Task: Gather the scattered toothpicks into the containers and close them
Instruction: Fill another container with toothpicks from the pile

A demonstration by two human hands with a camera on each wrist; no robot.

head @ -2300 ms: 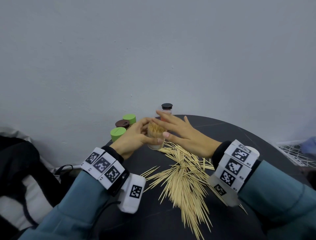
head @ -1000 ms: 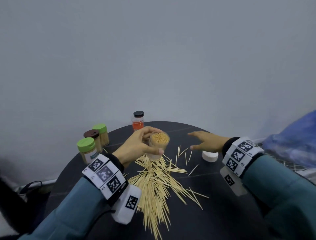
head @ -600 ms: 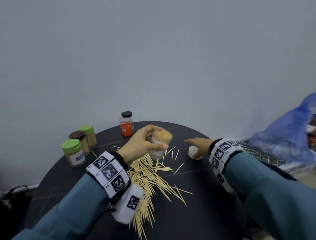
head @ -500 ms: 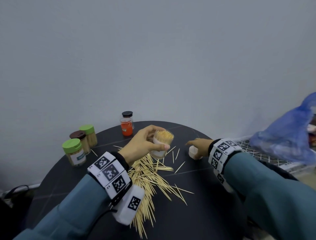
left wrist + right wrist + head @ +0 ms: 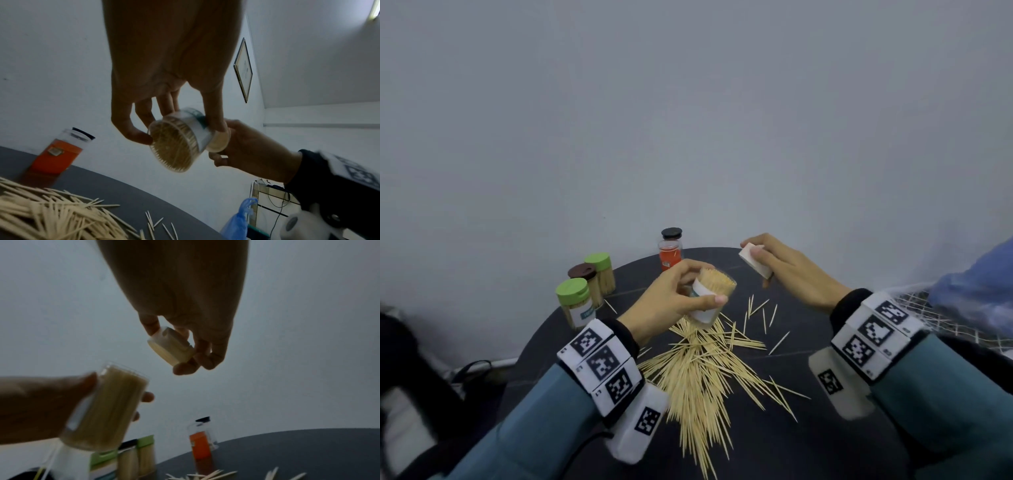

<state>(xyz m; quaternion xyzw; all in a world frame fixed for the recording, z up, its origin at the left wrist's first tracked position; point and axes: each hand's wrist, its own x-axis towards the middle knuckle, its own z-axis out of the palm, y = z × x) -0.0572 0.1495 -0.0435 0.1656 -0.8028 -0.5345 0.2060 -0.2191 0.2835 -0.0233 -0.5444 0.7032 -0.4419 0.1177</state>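
Left hand grips a full clear plastic toothpick jar, right hand pinches its white round cap (uncapped yet), and a pile of loose wooden toothpicks remains.

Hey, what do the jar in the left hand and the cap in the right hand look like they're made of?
The jar looks like clear plastic, possibly glass: you can see the packed toothpicks through its wall, and a white label wraps it. The cap looks like matte white plastic, opaque with crisp moulded edges. The toothpicks on the table seem to be pale wood or bamboo.
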